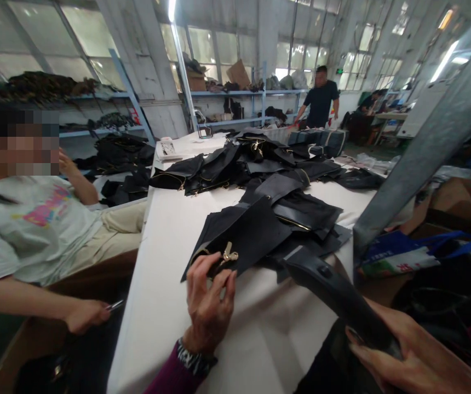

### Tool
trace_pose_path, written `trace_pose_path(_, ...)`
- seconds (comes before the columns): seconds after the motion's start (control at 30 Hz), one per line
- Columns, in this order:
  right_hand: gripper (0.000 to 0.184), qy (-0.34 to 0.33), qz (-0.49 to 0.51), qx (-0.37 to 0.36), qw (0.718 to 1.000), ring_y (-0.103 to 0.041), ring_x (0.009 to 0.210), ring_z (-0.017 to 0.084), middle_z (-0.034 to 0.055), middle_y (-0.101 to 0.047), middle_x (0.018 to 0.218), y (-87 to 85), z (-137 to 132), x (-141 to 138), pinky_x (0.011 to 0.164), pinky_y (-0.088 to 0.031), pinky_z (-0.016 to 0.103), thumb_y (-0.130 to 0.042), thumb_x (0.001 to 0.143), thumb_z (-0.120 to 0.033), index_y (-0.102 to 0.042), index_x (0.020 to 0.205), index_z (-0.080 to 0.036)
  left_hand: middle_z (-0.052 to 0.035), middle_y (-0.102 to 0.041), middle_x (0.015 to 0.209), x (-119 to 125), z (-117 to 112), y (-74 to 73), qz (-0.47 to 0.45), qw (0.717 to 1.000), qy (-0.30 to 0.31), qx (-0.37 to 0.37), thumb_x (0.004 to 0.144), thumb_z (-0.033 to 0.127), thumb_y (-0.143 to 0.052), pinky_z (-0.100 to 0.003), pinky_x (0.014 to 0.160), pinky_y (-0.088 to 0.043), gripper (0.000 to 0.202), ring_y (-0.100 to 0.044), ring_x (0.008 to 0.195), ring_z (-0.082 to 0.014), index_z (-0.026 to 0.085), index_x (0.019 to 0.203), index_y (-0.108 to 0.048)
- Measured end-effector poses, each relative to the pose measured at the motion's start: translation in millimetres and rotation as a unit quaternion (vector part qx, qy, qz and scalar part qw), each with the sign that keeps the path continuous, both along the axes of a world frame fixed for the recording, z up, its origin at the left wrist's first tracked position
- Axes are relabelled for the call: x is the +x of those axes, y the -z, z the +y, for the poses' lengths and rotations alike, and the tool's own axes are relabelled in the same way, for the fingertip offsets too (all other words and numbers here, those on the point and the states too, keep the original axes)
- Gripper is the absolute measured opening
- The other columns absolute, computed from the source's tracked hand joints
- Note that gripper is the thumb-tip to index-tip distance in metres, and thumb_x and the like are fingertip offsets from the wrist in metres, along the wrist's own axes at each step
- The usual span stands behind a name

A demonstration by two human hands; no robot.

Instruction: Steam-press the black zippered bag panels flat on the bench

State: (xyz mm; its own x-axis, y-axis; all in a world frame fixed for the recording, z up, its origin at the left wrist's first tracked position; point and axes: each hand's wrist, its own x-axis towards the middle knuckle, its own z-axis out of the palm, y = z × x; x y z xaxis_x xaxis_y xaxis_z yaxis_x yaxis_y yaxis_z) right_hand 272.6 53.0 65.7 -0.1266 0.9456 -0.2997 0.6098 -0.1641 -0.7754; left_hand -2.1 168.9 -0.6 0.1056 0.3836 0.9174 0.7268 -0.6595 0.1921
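My left hand [208, 306], in a purple sleeve with a patterned cuff, is at the near edge of a black fabric piece [247, 235]. Its fingers are bent and closed on that edge, right beside a gold zipper pull [230, 253]. The fingertips partly cover the zipper. On the right, my right hand [408, 350] is wrapped round a black handheld tool [334, 290] with a long body, a button on top and a flattened front end. That end hovers near the stacked black pieces; what kind of tool it is cannot be made out.
More black zippered pieces [256, 153] are heaped farther up the white table [157, 273]. A slanted metal post [420, 131] rises at the right, by a blue bag [400, 246] and cardboard boxes [465, 208]. One person [50, 230] sits at left; another [321, 101] stands behind.
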Motion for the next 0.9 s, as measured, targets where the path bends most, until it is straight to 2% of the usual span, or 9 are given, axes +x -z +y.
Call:
trace_pose_path(0.13, 0.004, 0.027, -0.023, -0.009, 0.999, -0.052, 0.059, 0.011, -0.0058, -0.052, 0.068, 8.4, -3, 13, 0.051, -0.043, 0.016, -0.051, 0.086, -0.021, -0.051, 0.083, -0.021, -0.0101, -0.052, 0.111, -2, 19, 13.2, -0.121, 0.989, -0.069, -0.054, 0.075, 0.016, -0.069, -0.039, 0.088, -0.051, 0.016, -0.055, 0.106, -0.0238, 0.017, 0.091, -0.064)
trace_pose_path(0.27, 0.005, 0.056, -0.013, -0.018, 0.998, -0.051, 0.057, 0.01, -0.0063, -0.051, 0.065, 20.6, -9, 26, 0.05, -0.041, 0.016, -0.051, 0.088, -0.021, -0.053, 0.084, -0.019, -0.0093, -0.061, 0.102, -8, 36, 26.3, -0.292, 0.934, -0.063, -0.195, 0.074, 0.032, -0.071, -0.036, 0.079, -0.053, 0.048, -0.064, 0.091, -0.0213, 0.014, 0.114, -0.052)
trace_pose_path(0.33, 0.007, 0.056, 0.003, -0.019, 0.998, -0.05, 0.054, 0.01, -0.0065, -0.05, 0.064, 24.8, -10, 28, 0.048, -0.039, 0.016, -0.05, 0.088, -0.022, -0.053, 0.084, -0.019, -0.0096, -0.066, 0.098, -13, 40, 26.8, -0.263, 0.921, -0.069, -0.279, 0.075, 0.041, -0.069, -0.039, 0.078, -0.053, 0.05, -0.066, 0.087, -0.0238, 0.014, 0.114, -0.055)
trace_pose_path(0.4, 0.006, 0.059, 0.013, -0.018, 0.998, -0.049, 0.052, 0.01, -0.0067, -0.05, 0.063, 25.7, -8, 26, 0.047, -0.038, 0.017, -0.05, 0.088, -0.022, -0.053, 0.083, -0.019, -0.0103, -0.07, 0.095, -19, 44, 24.7, -0.156, 0.925, -0.074, -0.338, 0.076, 0.049, -0.066, -0.042, 0.08, -0.052, 0.043, -0.066, 0.089, -0.0278, 0.015, 0.102, -0.065)
trace_pose_path(0.47, 0.005, 0.058, 0.016, -0.017, 0.998, -0.049, 0.055, 0.011, -0.0061, -0.05, 0.064, 23.0, -5, 22, 0.05, -0.04, 0.017, -0.05, 0.086, -0.021, -0.054, 0.084, -0.019, -0.0104, -0.072, 0.096, -25, 46, 23.5, -0.058, 0.933, -0.045, -0.353, 0.079, 0.051, -0.061, -0.041, 0.08, -0.053, 0.039, -0.066, 0.091, -0.0285, 0.017, 0.096, -0.071)
trace_pose_path(0.53, 0.005, 0.058, 0.011, -0.02, 0.998, -0.049, 0.06, 0.012, -0.0047, -0.05, 0.068, 18.5, -2, 18, 0.054, -0.042, 0.019, -0.052, 0.084, -0.022, -0.056, 0.084, -0.019, -0.0105, -0.073, 0.096, -34, 48, 25.9, 0.012, 0.95, -0.018, -0.313, 0.083, 0.048, -0.056, -0.037, 0.074, -0.055, 0.038, -0.067, 0.087, -0.0265, 0.017, 0.095, -0.073)
trace_pose_path(0.63, 0.007, 0.055, 0.018, -0.021, 0.998, -0.05, 0.068, 0.015, -0.0023, -0.052, 0.075, 14.0, 1, 12, 0.06, -0.044, 0.02, -0.054, 0.082, -0.024, -0.059, 0.085, -0.019, -0.0097, -0.072, 0.078, -51, 50, 34.9, 0.121, 0.978, -0.005, -0.17, 0.089, 0.04, -0.05, -0.033, 0.062, -0.055, 0.034, -0.067, 0.072, -0.023, 0.016, 0.085, -0.074)
trace_pose_path(0.77, 0.009, 0.072, 0.046, 0.0, 0.996, -0.055, 0.069, 0.017, -0.001, -0.057, 0.074, 17.3, 4, 12, 0.06, -0.047, 0.021, -0.057, 0.081, -0.026, -0.063, 0.085, -0.02, -0.007, -0.068, 0.072, -73, 45, 43.3, 0.242, 0.97, 0.035, -0.01, 0.089, 0.02, -0.051, -0.035, 0.069, -0.054, 0.024, -0.064, 0.073, -0.0211, 0.017, 0.075, -0.07)
trace_pose_path(0.9, 0.009, 0.089, 0.033, 0.024, 0.995, -0.06, 0.066, 0.02, -0.0007, -0.064, 0.069, 25.0, 7, 16, 0.059, -0.05, 0.021, -0.066, 0.072, -0.027, -0.066, 0.079, -0.022, -0.0008, -0.05, 0.048, -79, 28, 38.8, 0.259, 0.964, 0.041, 0.038, 0.087, 0.005, -0.044, -0.029, 0.058, -0.047, 0.04, -0.051, 0.052, -0.0145, 0.017, 0.05, -0.053)
